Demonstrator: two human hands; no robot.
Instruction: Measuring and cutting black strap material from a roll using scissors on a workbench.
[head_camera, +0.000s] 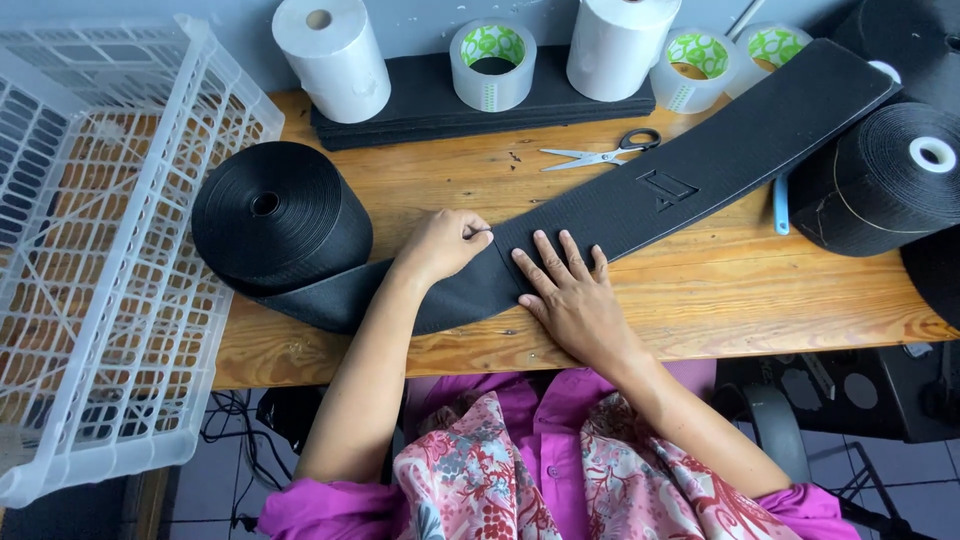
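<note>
**Hands flatten and pinch a wide black strip on the workbench**

The left hand (443, 243) rests curled on the wide black strip (640, 195), thumb and forefinger pinched on something small and thin at the strip's upper edge; what it is cannot be told. Just to its right, the right hand (568, 295) lies palm down with fingers spread, pressing the strip flat against the wooden table (700, 300).

The strip runs from the big black roll (280, 215), which stands just left of the left hand, under both hands, then away up and to the right beyond the right hand. A faint outlined mark shows on the strip past the right fingertips. Scissors (605, 152) lie beyond the strip, above the right hand and apart from it. A white plastic basket (100, 250) stands far left of the left hand.

By the look of it, the step in hand is holding the strip steady at one spot, perhaps for marking or measuring. Any next move calls for the right palm keeping the strip flat and unshifted while the left works precisely at the edge.
</note>
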